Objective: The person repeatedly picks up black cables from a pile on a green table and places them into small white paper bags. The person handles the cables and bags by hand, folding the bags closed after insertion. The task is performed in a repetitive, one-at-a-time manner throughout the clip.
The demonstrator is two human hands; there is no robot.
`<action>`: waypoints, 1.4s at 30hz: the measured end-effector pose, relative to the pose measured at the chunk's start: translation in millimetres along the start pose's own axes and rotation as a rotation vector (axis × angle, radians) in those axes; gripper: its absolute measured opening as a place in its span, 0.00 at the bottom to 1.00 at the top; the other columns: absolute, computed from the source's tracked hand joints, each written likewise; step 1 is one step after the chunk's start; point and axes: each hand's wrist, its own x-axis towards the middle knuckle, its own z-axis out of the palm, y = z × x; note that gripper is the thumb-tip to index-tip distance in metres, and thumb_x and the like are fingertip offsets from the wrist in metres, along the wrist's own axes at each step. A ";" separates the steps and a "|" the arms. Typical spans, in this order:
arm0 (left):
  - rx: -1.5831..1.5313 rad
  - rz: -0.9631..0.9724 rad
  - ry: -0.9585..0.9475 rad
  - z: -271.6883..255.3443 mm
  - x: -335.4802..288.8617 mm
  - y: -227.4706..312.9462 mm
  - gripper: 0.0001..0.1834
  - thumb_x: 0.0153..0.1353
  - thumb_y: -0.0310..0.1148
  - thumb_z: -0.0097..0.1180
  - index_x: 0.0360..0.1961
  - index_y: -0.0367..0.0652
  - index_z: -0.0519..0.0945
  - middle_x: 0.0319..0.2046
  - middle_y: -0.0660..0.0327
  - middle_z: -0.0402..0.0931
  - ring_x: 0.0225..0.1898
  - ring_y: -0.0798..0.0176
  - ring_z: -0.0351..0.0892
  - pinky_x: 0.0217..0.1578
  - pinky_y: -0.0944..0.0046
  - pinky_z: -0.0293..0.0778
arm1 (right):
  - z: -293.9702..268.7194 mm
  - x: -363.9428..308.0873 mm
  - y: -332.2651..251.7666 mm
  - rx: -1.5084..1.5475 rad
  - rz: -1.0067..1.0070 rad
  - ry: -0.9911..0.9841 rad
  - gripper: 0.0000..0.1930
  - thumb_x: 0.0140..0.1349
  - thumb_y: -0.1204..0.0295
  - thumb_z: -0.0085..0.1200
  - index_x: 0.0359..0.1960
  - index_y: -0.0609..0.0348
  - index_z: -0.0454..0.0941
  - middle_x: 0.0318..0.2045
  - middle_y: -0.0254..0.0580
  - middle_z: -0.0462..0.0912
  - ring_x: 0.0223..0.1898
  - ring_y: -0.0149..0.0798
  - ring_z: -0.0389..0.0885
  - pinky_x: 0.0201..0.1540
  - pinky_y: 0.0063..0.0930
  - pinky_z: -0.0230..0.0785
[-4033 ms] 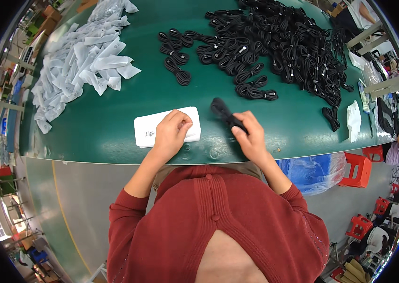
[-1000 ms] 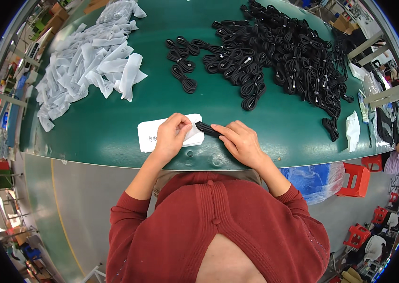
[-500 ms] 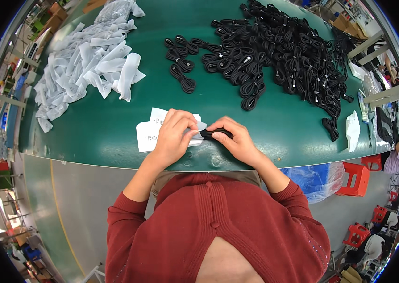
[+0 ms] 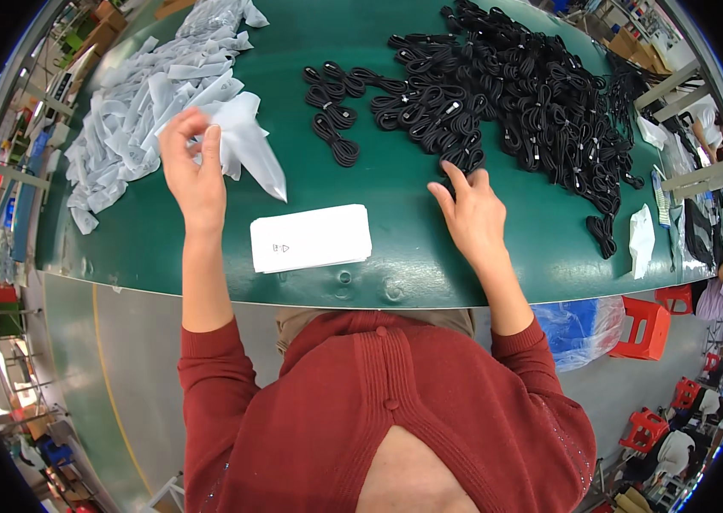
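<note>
My left hand (image 4: 195, 175) is raised at the near right edge of the heap of white bags (image 4: 126, 128), thumb and fingers apart. A filled white translucent bag (image 4: 249, 147) hangs at a slant beside its fingertips; blur hides whether they still touch. My right hand (image 4: 474, 214) is open, its fingertips at the lowest coiled black cable (image 4: 464, 157) of the large cable pile (image 4: 541, 103). Between my hands, near the table edge, lies a neat stack of flat white bags (image 4: 314, 239) with small dark print on the top one.
Several coiled black cables (image 4: 334, 115) lie apart from the pile on the green table (image 4: 396, 244). A single coil (image 4: 601, 235) and a white crumpled piece (image 4: 641, 239) are at the right. Beyond the front edge stand a blue plastic-wrapped bin (image 4: 562, 333) and a red stool (image 4: 642, 329).
My hands have parted from over the stack. The left one has moved with the filled bag to the heap at the far left; the right one has moved right and forward to the cables.
</note>
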 end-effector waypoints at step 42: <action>-0.151 -0.380 -0.658 40.9 -136.1 36.7 0.03 0.59 0.21 0.58 0.33 0.35 0.76 0.29 0.58 0.76 0.30 0.62 0.75 0.36 0.66 0.72 | -8.8 -57.8 -18.1 0.277 -0.595 -0.047 0.24 0.51 0.81 0.58 0.53 0.52 0.79 0.31 0.35 0.74 0.30 0.38 0.74 0.32 0.33 0.70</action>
